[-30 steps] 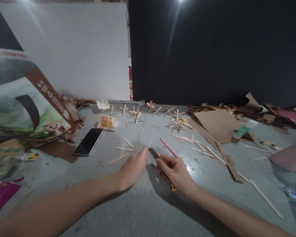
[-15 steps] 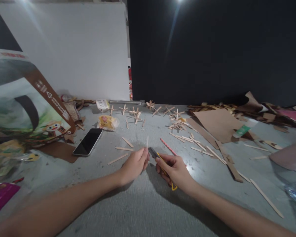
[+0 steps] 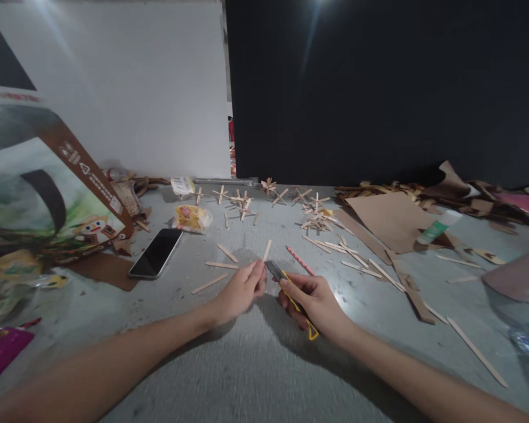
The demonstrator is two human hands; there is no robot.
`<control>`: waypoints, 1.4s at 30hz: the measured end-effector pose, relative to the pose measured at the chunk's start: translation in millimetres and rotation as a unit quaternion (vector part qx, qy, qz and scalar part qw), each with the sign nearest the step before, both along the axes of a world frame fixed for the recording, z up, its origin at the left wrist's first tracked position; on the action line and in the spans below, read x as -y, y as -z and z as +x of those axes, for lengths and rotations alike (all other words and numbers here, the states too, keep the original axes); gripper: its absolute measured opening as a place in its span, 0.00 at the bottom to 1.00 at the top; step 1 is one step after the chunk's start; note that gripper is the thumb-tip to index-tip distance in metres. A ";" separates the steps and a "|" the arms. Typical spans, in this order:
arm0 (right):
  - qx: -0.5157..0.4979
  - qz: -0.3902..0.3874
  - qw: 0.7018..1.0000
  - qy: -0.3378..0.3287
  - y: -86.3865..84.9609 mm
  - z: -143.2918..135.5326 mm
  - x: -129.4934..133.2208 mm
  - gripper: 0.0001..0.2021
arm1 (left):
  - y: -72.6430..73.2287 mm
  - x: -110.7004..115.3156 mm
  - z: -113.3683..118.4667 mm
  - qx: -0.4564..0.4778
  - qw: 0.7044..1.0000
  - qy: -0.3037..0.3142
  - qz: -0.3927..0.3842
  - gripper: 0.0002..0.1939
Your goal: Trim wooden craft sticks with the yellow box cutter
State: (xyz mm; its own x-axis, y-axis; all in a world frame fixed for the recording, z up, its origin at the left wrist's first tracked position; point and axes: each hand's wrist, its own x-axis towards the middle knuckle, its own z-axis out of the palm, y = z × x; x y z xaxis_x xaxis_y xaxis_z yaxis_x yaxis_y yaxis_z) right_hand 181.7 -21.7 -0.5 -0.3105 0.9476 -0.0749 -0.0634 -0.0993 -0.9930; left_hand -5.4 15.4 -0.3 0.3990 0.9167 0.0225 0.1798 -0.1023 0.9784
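Note:
Pinched in my left hand [image 3: 242, 289] is a wooden craft stick [image 3: 267, 250], its upper end sticking out beyond the fingertips. My right hand [image 3: 311, 302] is closed round a yellow and black utility knife [image 3: 294, 298]. The knife's tip is close to the left fingertips and the stick; I cannot tell whether the blade touches the wood. Three loose craft sticks [image 3: 210, 283] lie on the table left of my hands. A red patterned straw-like stick [image 3: 300, 260] lies just beyond my right hand.
Crossed stick pieces [image 3: 242, 202] stand at the back, with loose sticks [image 3: 357, 258] to the right. A phone [image 3: 156, 253], a yellow packet [image 3: 192, 218] and a printed bag [image 3: 57, 188] are on the left. Cardboard [image 3: 383, 223] and a glue tube [image 3: 438, 227] lie right.
The stick in my left hand has turned, its broad face now showing and its top leaning right. My right hand with the utility knife has barely shifted.

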 end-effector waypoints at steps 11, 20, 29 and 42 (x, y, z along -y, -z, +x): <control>-0.063 -0.075 0.995 -0.023 -3.5 4.8 -6.7 0.24 | -2.1 1.4 0.0 0.009 1.000 0.002 -0.010 0.29; -0.111 -0.134 0.984 -0.044 -4.9 3.8 -5.2 0.23 | 2.7 3.0 -0.3 0.011 1.000 0.005 -0.004 0.29; -0.048 -0.029 0.998 0.011 -0.3 1.6 -4.8 0.28 | 9.8 -1.1 2.2 0.115 0.990 -0.008 -0.077 0.30; 0.012 0.029 1.000 -0.001 3.2 -0.5 -6.0 0.28 | 7.1 -2.4 2.7 0.095 0.992 -0.001 -0.078 0.31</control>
